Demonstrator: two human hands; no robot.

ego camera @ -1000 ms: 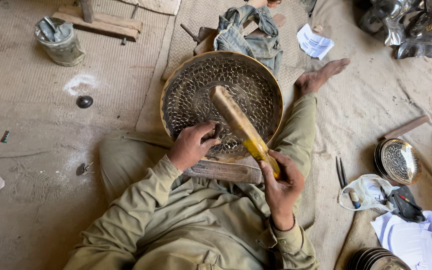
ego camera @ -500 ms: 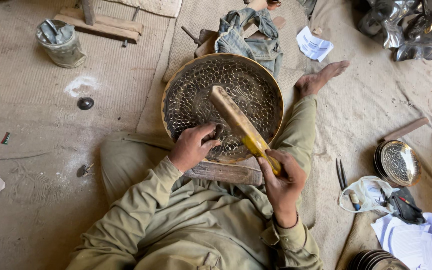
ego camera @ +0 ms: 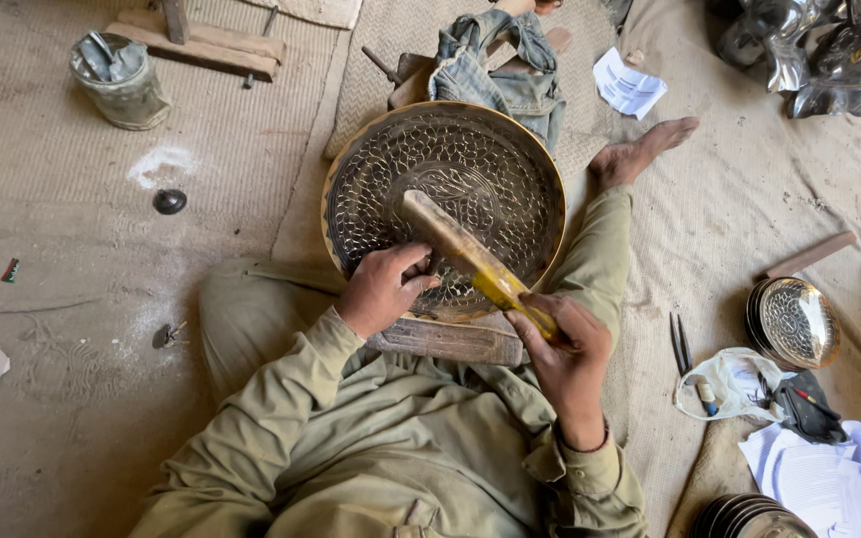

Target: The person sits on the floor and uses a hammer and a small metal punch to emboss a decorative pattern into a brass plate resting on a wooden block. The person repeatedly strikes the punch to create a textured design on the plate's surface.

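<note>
The landmark is the large round engraved brass tray [ego camera: 445, 204], tilted across the seated person's lap and resting on a wooden block [ego camera: 447, 340] at its near edge. Left of the tray, a metal tin [ego camera: 119, 80] and a small dark knob [ego camera: 168, 201] lie on the mat. At the tray's lower left, the left hand [ego camera: 381, 289] is pinched together on a small tool, too hidden to identify, set against the pattern. Over the tray's lower right, the right hand [ego camera: 560, 344] is clamped on a wooden mallet [ego camera: 465, 254]. The step in hand appears to be chasing the pattern; the next move calls for a controlled strike on the tool. Right of the tray sits a small engraved dish [ego camera: 797, 322].
</note>
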